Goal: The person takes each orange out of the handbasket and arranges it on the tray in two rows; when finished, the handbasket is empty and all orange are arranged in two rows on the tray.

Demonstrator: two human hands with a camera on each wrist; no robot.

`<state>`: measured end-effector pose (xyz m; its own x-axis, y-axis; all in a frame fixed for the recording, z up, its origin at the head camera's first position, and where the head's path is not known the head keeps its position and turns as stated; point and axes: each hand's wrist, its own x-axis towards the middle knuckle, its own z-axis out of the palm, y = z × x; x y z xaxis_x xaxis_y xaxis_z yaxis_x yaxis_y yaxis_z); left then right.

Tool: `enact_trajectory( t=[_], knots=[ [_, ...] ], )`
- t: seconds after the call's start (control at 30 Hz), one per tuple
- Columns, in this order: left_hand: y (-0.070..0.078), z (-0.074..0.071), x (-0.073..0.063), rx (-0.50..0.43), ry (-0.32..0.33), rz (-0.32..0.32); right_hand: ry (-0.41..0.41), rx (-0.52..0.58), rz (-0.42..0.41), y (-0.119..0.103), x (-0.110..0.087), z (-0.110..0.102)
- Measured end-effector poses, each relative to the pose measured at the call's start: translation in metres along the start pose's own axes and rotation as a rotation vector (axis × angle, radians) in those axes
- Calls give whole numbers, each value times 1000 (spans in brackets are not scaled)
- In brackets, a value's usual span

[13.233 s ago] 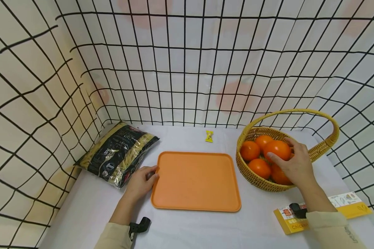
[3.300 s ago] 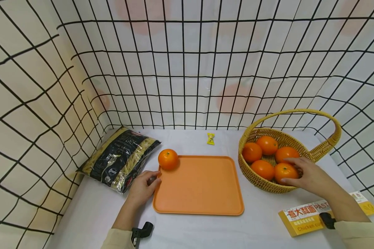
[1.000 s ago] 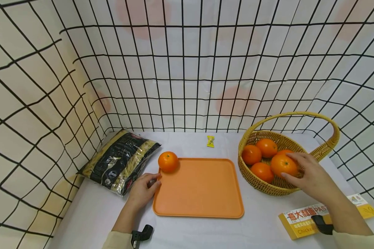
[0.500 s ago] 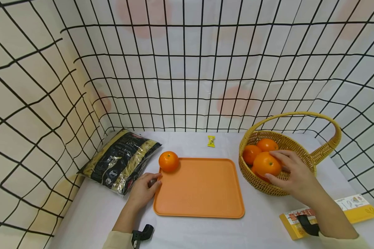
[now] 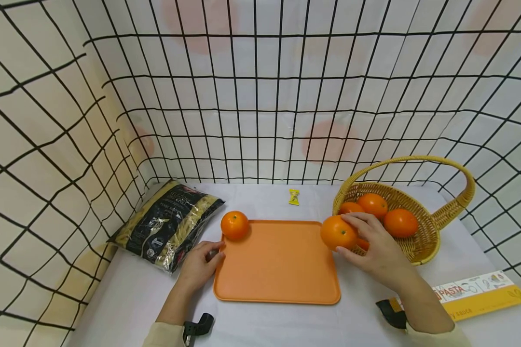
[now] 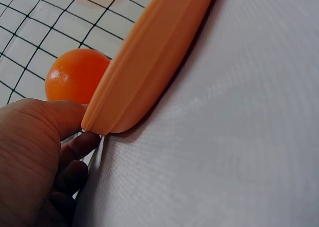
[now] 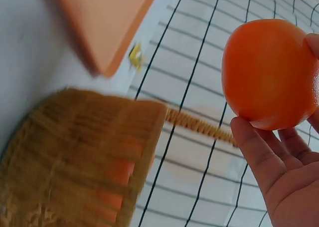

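My right hand (image 5: 379, 250) grips an orange (image 5: 338, 233) between thumb and fingers, above the right edge of the orange-coloured tray (image 5: 278, 262), beside the basket. In the right wrist view the orange (image 7: 271, 73) sits at the fingertips, clear of the wicker basket (image 7: 75, 152). My left hand (image 5: 198, 266) pinches the tray's left edge; in the left wrist view the thumb lies at the rim (image 6: 144, 62) with the fingers curled below. Another orange (image 5: 235, 225) rests at the tray's back left corner. Several more oranges (image 5: 401, 223) lie in the basket (image 5: 425, 243), one mostly hidden behind the held orange.
A black and gold bag of pasta (image 5: 169, 224) lies left of the tray. Behind the tray is a small yellow wrapped candy (image 5: 294, 196). A yellow and white pasta box (image 5: 482, 294) lies at front right, partly under my right forearm. The basket's handle (image 5: 417, 158) arches up.
Earlier, one orange came to stand on the tray's corner. Since then my right hand has lifted another from the basket and carried it left to the tray's edge. My left hand stays put.
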<state>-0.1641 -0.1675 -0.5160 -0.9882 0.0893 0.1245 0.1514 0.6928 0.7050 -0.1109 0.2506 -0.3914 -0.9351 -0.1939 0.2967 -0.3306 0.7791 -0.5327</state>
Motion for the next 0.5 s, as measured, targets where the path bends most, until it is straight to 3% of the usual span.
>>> enact_trajectory(
  t=[0.5],
  knots=[
    [-2, 1, 1, -13, -2, -8, -30, 149, 36, -22, 28, 45]
  ],
)
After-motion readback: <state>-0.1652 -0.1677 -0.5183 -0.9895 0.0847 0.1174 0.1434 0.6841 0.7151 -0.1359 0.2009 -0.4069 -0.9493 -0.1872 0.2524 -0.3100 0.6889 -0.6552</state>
